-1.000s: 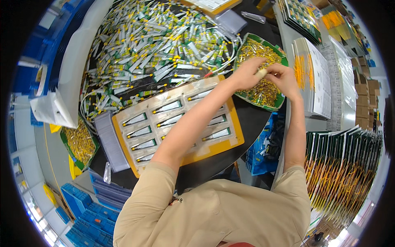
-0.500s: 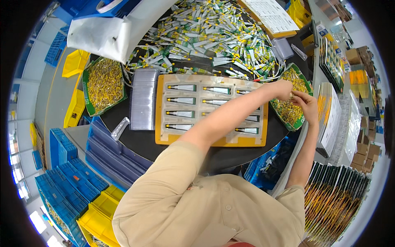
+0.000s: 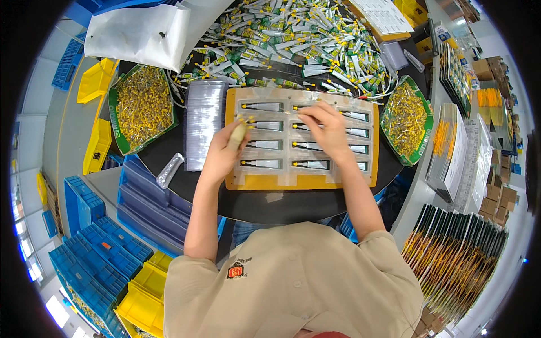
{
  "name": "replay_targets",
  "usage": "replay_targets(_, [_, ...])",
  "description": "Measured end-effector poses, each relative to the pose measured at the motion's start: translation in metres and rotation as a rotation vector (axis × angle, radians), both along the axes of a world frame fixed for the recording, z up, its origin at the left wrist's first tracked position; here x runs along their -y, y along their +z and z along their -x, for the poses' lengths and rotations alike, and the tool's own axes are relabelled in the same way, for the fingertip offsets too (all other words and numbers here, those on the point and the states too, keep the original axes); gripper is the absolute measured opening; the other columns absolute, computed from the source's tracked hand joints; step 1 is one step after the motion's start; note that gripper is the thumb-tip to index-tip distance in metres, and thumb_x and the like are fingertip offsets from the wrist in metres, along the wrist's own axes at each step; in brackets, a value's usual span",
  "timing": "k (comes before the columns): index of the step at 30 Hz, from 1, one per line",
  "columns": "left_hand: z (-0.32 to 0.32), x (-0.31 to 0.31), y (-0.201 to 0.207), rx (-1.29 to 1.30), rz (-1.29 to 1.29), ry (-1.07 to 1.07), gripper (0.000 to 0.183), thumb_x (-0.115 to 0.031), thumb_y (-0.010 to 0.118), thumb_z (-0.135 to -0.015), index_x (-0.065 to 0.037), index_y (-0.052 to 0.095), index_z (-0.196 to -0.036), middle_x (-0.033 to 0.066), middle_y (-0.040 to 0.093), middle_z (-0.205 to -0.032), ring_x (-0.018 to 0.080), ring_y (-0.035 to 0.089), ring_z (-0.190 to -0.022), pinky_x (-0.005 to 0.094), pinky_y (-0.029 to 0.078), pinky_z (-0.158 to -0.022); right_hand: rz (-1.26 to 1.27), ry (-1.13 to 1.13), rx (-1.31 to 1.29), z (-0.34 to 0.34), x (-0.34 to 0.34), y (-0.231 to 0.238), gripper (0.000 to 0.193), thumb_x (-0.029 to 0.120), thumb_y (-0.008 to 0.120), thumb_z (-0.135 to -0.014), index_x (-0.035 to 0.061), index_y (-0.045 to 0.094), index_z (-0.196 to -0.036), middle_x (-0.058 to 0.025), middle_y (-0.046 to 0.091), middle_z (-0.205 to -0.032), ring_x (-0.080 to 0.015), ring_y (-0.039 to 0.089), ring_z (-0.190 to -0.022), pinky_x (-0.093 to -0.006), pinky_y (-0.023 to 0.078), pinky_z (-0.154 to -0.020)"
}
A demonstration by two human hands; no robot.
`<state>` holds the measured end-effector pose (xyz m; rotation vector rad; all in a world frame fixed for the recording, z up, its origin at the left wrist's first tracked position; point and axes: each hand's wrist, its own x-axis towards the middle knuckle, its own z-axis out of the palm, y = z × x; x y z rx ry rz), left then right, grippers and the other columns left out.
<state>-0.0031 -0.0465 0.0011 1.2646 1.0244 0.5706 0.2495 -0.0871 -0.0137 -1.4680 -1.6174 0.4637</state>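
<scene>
Both my hands are over a yellow board [image 3: 282, 182] bearing clear moulded plastic trays, whose compartments hold small silver-and-green tubes [image 3: 265, 106] with dark tips. My left hand [image 3: 224, 151] is closed at the board's left edge, with small yellow caps [image 3: 248, 119] sticking out past its fingertips; a pale, blurred cover shows on its thumb. Above the upper middle compartments, my right hand [image 3: 328, 130] has thumb and forefinger pinched together near a tube's tip. Whatever small thing is between those fingers is too small to make out.
A large heap of tubes [image 3: 293, 45] lies behind the board. Green-edged boxes of yellow caps stand at left [image 3: 141, 107] and right [image 3: 407, 118]. Stacked clear plastic trays [image 3: 204, 124] sit beside the board. Blue crates [image 3: 93, 253] and yellow bins [image 3: 141, 307] stand lower left.
Both hands have left the right-hand box of caps and come over the board. My left hand has swung across to the left edge, my right to the middle.
</scene>
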Motion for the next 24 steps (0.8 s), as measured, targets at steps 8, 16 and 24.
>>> replay_targets(8, [0.027, 0.038, -0.018, 0.535, 0.413, 0.2, 0.024, -0.03, 0.05, -0.101, -0.006, 0.054, -0.1, -0.0007, 0.048, -0.079, 0.0063, 0.038, -0.064, 0.0204, 0.033, -0.055, -0.167, 0.096, 0.271, 0.026, -0.042, -0.017, 0.012, 0.01, 0.074, -0.076, 0.0047, 0.07, -0.086, -0.0072, 0.06, -0.078, -0.0255, 0.061, -0.072, -0.0344, 0.05, -0.062])
replay_targets(16, [0.027, 0.026, -0.017, 0.564, 0.355, 0.181, 0.023, -0.027, 0.047, -0.102, -0.006, 0.053, -0.098, -0.0005, 0.05, -0.08, 0.0055, 0.037, -0.06, 0.0198, 0.03, -0.053, -0.131, 0.197, 0.35, 0.037, -0.016, -0.02, 0.018, 0.009, 0.074, -0.074, 0.0058, 0.069, -0.091, -0.0075, 0.058, -0.078, -0.0256, 0.06, -0.071, -0.0358, 0.05, -0.062])
replay_targets(24, [0.034, 0.05, -0.012, 0.556, 0.416, 0.254, 0.02, -0.023, 0.046, -0.102, -0.005, 0.054, -0.102, -0.0001, 0.051, -0.081, 0.0064, 0.038, -0.061, 0.0203, 0.029, -0.053, -0.154, 0.228, 0.343, 0.048, 0.012, -0.017, 0.02, 0.008, 0.074, -0.074, 0.0043, 0.069, -0.093, -0.0071, 0.055, -0.077, -0.0249, 0.058, -0.073, -0.035, 0.048, -0.062])
